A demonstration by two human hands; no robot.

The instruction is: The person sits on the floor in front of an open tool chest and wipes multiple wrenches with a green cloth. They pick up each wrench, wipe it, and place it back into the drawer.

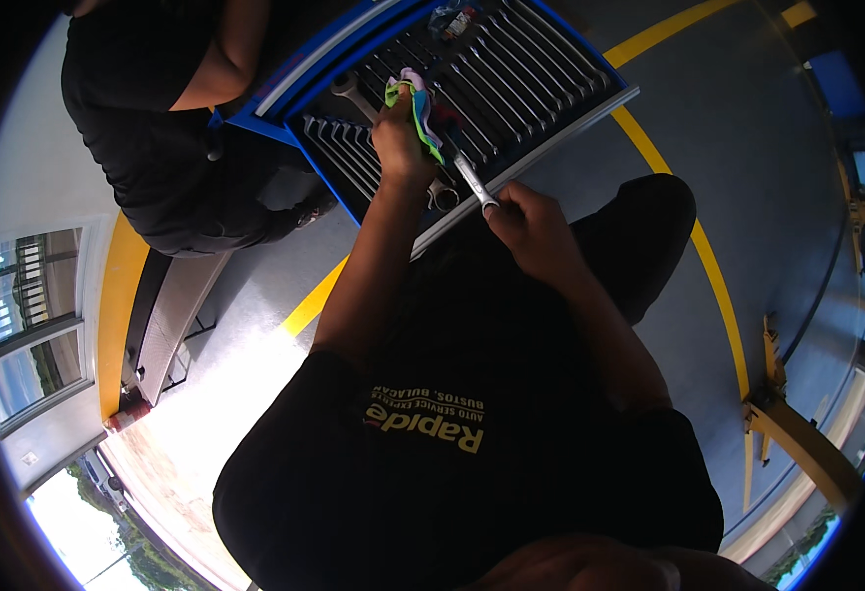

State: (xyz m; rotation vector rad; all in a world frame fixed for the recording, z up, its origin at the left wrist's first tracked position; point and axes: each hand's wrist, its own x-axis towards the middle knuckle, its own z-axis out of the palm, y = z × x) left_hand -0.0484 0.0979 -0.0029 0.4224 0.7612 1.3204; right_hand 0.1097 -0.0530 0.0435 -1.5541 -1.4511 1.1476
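Note:
My right hand [534, 229] grips the near end of a silver combination wrench [473, 179], which slants up and away to the left. My left hand [402, 141] is closed on a multicoloured cloth [423, 118] of pink, green and blue at the wrench's far end. That end is hidden, so I cannot tell whether the cloth wraps round it. Both hands are over an open blue tool drawer [329, 169]. Below my left hand lies a larger wrench [357, 99], partly covered by the hand.
Rows of wrenches [516, 74] lie in the drawer, with smaller ones [342, 148] on its left. A small plastic packet [452, 20] sits at the far side. Another person in dark clothes [147, 128] is close on the left. Yellow lines [713, 276] mark the grey floor.

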